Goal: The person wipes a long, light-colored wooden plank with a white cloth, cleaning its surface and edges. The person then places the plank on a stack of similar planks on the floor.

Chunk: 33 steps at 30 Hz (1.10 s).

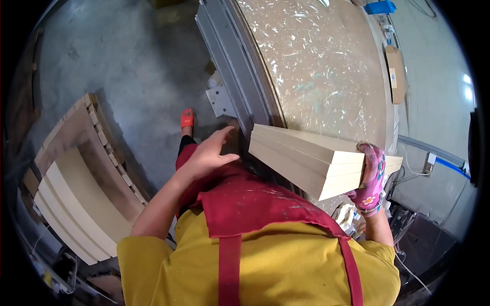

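My bare left hand [212, 150] is held in the air left of the worktable's edge, thumb and fingers apart, with nothing in it. Beside it, across the table's near end, lies a stack of thick cream-coloured boards [296, 153], set one against another with their long edges showing. A pink flowered work glove covers my right hand [371, 176], which grips the right end of these boards with its fingers curled round the corner. Part of that grip is hidden by the glove itself. A short gap separates my left hand from the boards' left end.
White chips are scattered over the brown worktable [321, 71], which has a grey metal side [229, 61]. More cream boards [76, 204] lie on a wooden pallet [115, 158] at the left. A cardboard piece [395, 74] and a blue object [380, 7] are along the table's far right.
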Tool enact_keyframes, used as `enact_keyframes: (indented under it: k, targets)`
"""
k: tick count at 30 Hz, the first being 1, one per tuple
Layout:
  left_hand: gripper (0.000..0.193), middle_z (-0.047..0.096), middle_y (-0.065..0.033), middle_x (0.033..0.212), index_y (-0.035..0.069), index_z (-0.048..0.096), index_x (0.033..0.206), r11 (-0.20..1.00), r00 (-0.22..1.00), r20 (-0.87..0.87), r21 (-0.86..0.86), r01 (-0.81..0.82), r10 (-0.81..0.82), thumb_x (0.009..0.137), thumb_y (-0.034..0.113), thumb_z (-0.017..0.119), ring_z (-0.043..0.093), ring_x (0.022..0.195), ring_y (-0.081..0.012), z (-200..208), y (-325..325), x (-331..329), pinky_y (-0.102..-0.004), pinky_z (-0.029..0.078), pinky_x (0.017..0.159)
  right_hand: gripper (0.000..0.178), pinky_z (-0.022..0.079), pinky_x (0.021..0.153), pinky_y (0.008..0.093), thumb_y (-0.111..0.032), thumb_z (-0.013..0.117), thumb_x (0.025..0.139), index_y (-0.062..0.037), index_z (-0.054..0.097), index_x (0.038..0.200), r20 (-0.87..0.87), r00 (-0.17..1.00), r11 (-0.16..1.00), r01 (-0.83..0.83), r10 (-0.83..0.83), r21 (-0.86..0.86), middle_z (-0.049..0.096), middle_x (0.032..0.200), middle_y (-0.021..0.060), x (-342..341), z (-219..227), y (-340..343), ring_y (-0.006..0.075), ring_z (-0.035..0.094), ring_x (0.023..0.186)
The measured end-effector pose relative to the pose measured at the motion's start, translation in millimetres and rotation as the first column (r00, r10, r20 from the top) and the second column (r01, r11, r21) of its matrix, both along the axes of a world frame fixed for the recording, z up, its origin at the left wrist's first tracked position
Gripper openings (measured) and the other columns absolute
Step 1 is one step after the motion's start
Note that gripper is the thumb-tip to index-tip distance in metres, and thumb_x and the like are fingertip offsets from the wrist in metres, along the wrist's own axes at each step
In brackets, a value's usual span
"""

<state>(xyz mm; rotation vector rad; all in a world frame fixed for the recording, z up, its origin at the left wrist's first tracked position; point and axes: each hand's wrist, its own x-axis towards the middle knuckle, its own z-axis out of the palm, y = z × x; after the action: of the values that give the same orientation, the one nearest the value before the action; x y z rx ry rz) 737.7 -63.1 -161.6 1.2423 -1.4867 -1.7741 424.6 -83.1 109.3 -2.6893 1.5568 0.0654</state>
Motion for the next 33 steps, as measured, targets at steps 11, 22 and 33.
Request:
enact_keyframes:
  k: [11, 22, 33]
  targets:
    - [0.084, 0.053, -0.0186, 0.126, 0.001, 0.047, 0.133, 0.408, 0.871, 0.462, -0.772, 0.488, -0.168, 0.067, 0.043, 0.078, 0.054, 0.111, -0.0345, 269.5, -76.9, -38.4, -0.0464, 0.044, 0.092, 0.079, 0.039, 0.098, 0.0455, -0.050, 0.073, 0.067, -0.0025, 0.049, 0.125, 0.090, 0.995, 0.993, 0.043, -0.053, 0.110, 0.058, 0.114, 0.0135, 4.8, 12.7, -1.9, 0.0299, 0.056, 0.110]
    - [0.072, 0.050, -0.0271, 0.128, -0.002, 0.039, 0.139, 0.458, 0.489, 0.868, -0.402, 0.793, -0.083, 0.085, 0.038, 0.065, 0.048, 0.118, -0.0415, 313.6, -24.1, -113.1, -0.0412, 0.040, 0.099, 0.053, 0.045, 0.093, 0.0419, -0.040, 0.071, 0.070, -0.0080, 0.059, 0.110, 0.375, 0.908, 0.849, 0.041, 0.189, -0.527, 0.062, 0.107, 0.0110, -28.5, -10.3, 47.7, 0.0318, 0.058, 0.107]
    - [0.073, 0.054, -0.0189, 0.110, 0.001, 0.044, 0.131, 0.432, 0.659, 0.742, -0.556, 0.710, -0.127, 0.068, 0.020, 0.075, 0.053, 0.103, -0.0409, 299.9, -36.5, -113.8, -0.0439, 0.043, 0.088, 0.072, 0.045, 0.096, 0.0465, -0.045, 0.065, 0.082, -0.0126, 0.041, 0.141, 0.232, -0.321, -0.285, 0.943, -0.918, 0.174, 0.054, 0.129, 0.0242, -280.8, -140.0, 375.4, 0.0392, 0.055, 0.115]
